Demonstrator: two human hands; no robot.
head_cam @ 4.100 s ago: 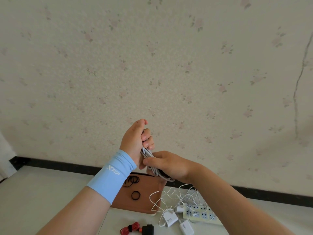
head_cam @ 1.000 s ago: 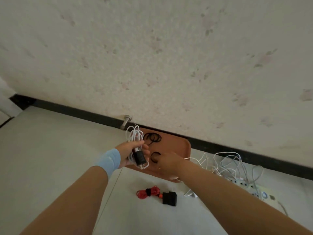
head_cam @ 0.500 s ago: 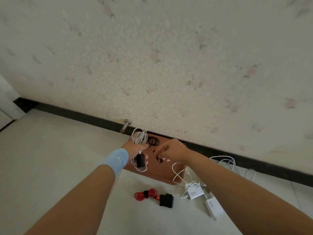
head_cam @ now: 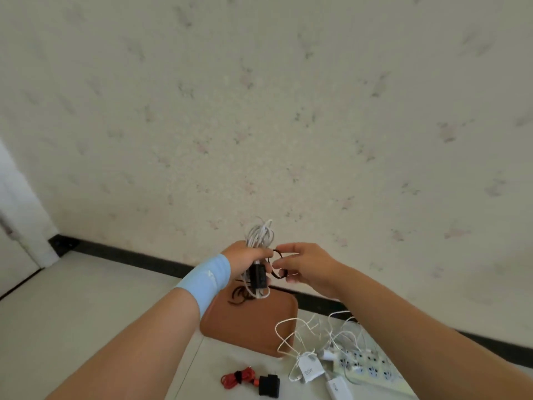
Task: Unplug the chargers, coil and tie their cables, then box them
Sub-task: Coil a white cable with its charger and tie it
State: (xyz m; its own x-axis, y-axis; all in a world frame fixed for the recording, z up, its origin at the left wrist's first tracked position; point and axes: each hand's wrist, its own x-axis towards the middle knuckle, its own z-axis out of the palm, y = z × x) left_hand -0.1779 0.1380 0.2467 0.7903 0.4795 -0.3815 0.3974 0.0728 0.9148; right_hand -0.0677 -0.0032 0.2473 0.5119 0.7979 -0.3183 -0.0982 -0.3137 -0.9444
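Right hand (head_cam: 308,267) has raised a black band (head_cam: 280,274) above the tray (head_cam: 259,327), pinching it; left hand (head_cam: 245,259) grips the coiled cable (head_cam: 261,233). Slackened grip could free loops.

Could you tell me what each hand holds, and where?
The left hand grips the coiled white cable and black charger around the middle; the right hand pinches the edge of a black band.

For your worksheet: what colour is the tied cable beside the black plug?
The tied cable is red; head view.

Speckled wall (head_cam: 259,111), black baseboard (head_cam: 129,256), pale floor (head_cam: 72,313)
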